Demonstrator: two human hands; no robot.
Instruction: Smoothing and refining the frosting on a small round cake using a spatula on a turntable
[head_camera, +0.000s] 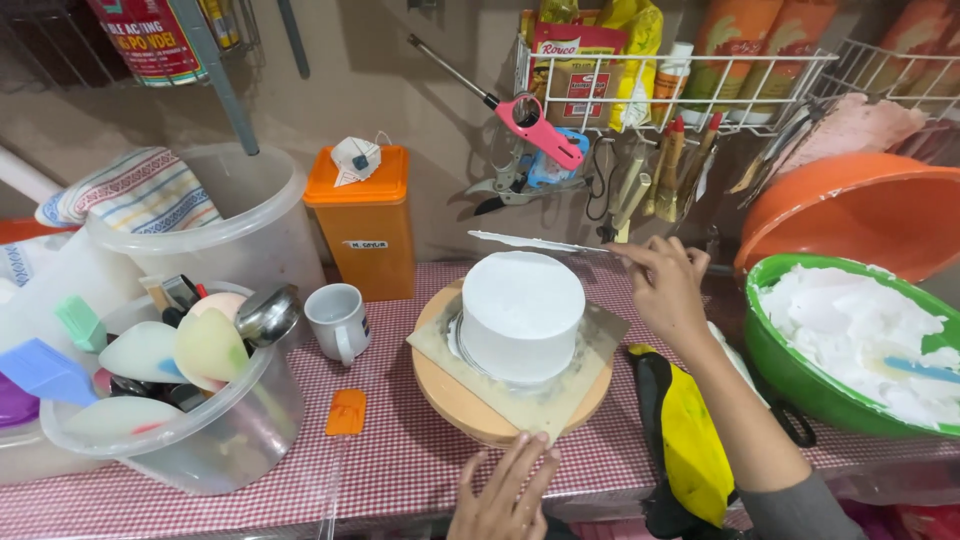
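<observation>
Gripping the handle of a long flat icing spatula (535, 242), the right hand (665, 285) has its fingers curled shut around it at about two o'clock from the white frosted cake (522, 312), with the blade reaching out toward nine o'clock just over the far top edge of the cake. The cake stands on a square board (540, 395) atop a round tan turntable (470, 405), set near the middle of the red-checked tablecloth (400, 465). At six o'clock from the cake, the left hand (505, 490) lies with fingers spread and straight, holding nothing, its fingertips touching the turntable's near rim. A green bowl (790, 375) heaped with white frosting sits at three o'clock, with an orange bowl (860, 205) tilted behind it. Between the turntable and the green bowl lies a yellow and black piping bag (690, 440). At nine o'clock stand a white mug (338, 320) and a clear tub (200, 430) full of scrapers and a ladle; a small orange scraper (346, 412) lies near them. An orange canister (368, 215) stands at eleven o'clock against the wall.
</observation>
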